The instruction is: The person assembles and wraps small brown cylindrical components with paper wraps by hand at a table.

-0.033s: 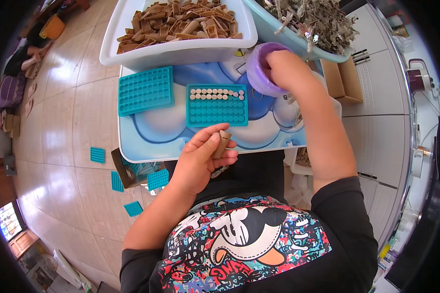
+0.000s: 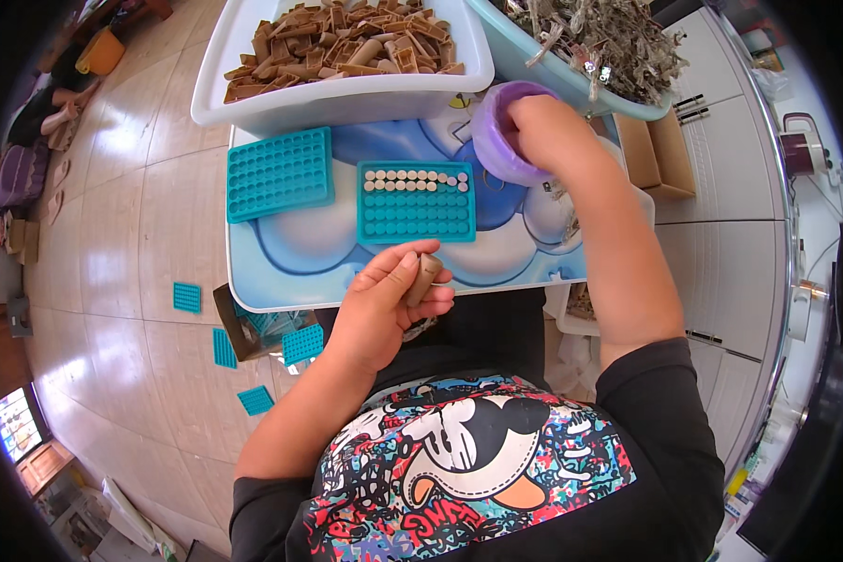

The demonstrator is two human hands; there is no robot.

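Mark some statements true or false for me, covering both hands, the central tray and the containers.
1. The left hand holds a brown piece. True.
2. The right hand rests on the central turquoise tray. False: it reaches into the purple container.
3. Every row of that tray holds pale round pieces. False: only the two farthest rows hold any.
4. The white bin holds heaped brown pieces. True.

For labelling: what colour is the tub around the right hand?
The tub is purple, best in the head view.
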